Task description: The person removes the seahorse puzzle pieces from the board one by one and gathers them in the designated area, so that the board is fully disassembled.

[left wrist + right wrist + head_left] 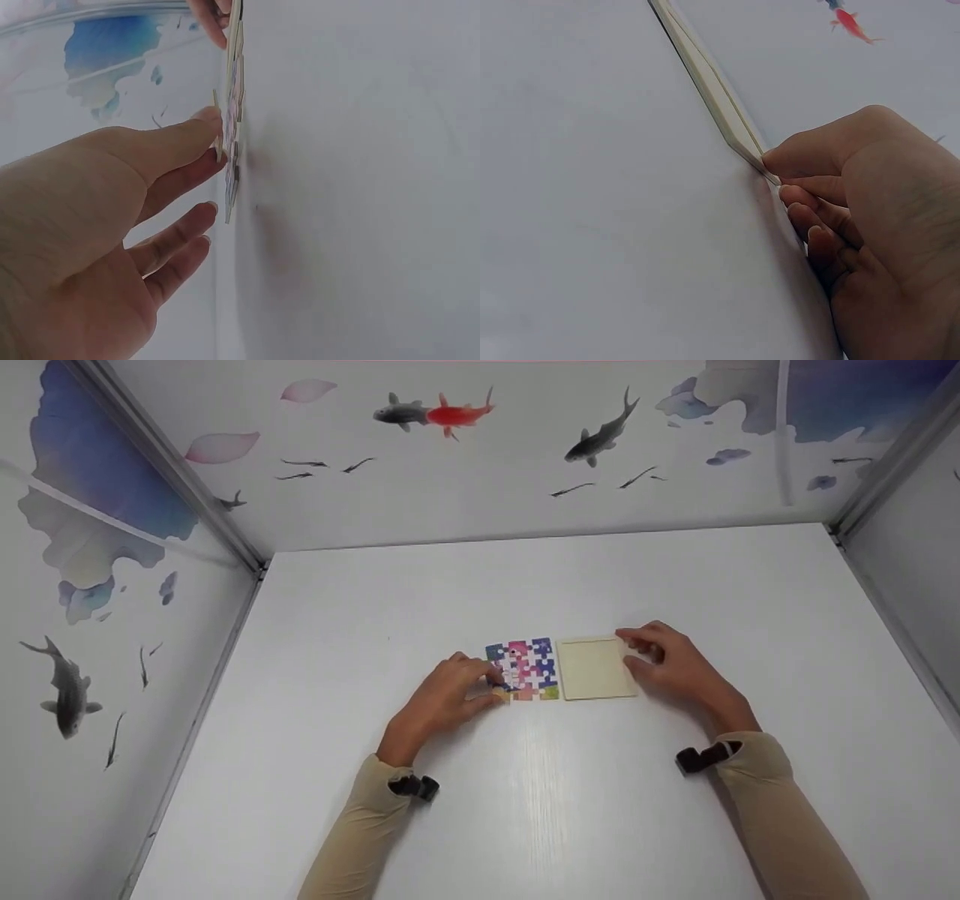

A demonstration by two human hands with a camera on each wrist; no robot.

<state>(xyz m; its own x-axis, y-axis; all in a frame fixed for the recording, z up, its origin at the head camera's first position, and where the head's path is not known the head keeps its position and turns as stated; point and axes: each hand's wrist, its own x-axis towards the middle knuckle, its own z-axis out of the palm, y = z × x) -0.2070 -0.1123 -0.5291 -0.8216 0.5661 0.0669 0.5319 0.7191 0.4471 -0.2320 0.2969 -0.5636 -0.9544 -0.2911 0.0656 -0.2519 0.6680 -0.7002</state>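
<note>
A colorful jigsaw puzzle of several interlocked pieces lies flat on the table in the head view, with pink, purple, blue and yellow parts. At its left edge is my left hand; in the left wrist view its thumb and index finger pinch a thin puzzle piece just over the others, the remaining fingers spread. Directly right of the puzzle lies a square, pale wooden tray with a low rim and a bare base. My right hand grips the tray's right edge between thumb and fingers. The held piece's picture is hidden.
Everything rests on a white table. White panels with painted fish and blue shapes stand behind and at both sides. Each wrist carries a black strap mount over a beige sleeve.
</note>
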